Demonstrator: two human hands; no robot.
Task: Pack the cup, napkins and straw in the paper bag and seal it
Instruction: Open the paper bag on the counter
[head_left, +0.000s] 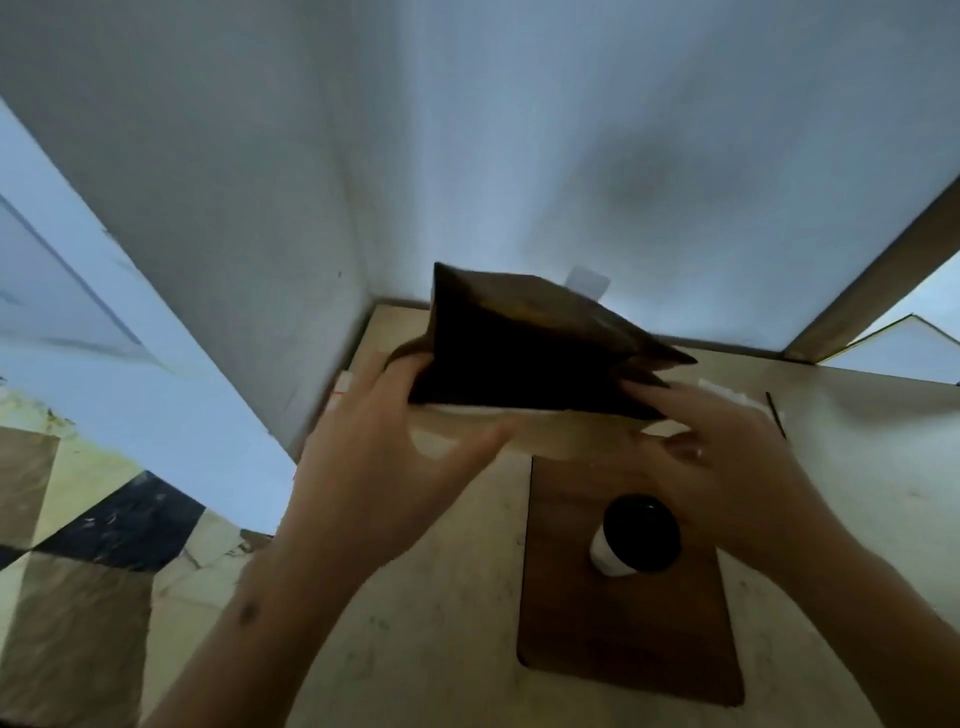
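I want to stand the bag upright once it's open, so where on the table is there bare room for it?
Bare tabletop lies left of the dark board, below the left hand. More lies right of the board, near the right forearm. It is crowded at the back: the paper bag, both hands, right hand, napkins and straw. The cup occupies the board.

I can read no text, label, brand or number anywhere here. The paper bag (519, 353) I hold shows only plain dark paper, and the cup (631, 540) on the board has a bare white side. Nothing printed shows on the table (857, 467) either.
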